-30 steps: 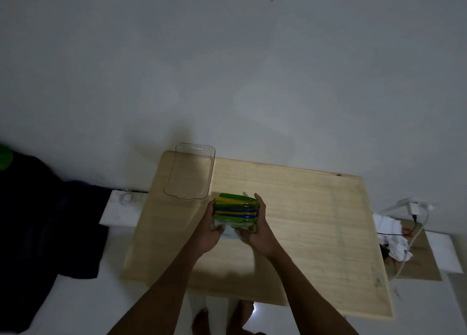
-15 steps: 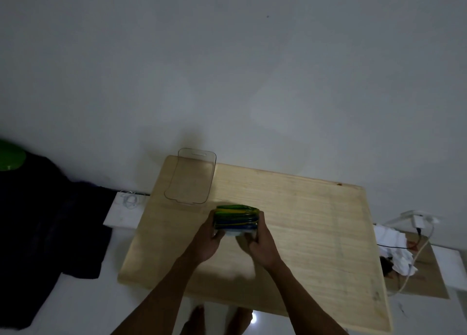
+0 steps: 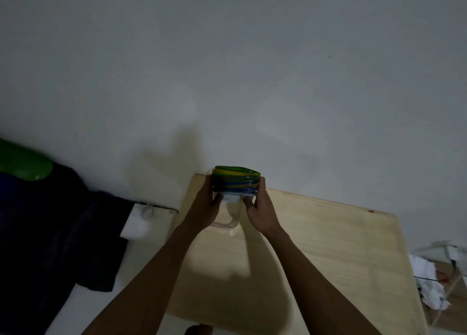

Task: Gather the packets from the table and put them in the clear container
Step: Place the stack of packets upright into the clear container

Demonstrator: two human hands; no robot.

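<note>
A stack of green, yellow and blue packets (image 3: pixel 235 181) is squeezed between my two hands at the far left corner of the wooden table (image 3: pixel 316 246). My left hand (image 3: pixel 206 208) grips its left side and my right hand (image 3: pixel 260 212) its right side. The stack sits over the clear container (image 3: pixel 227 221), whose near wall and bottom show below the packets between my hands. The container's far part is hidden by the stack and my hands.
A white wall fills the upper view right behind the table. Dark cloth with a green object (image 3: pixel 22 164) lies to the left. A white socket block (image 3: pixel 139 221) sits left of the table; cables and white cloth (image 3: pixel 429 281) lie at the right.
Both hands have carried the stack of packets from the table's middle to the far left corner, over the clear container. The camera view has shifted too.
</note>
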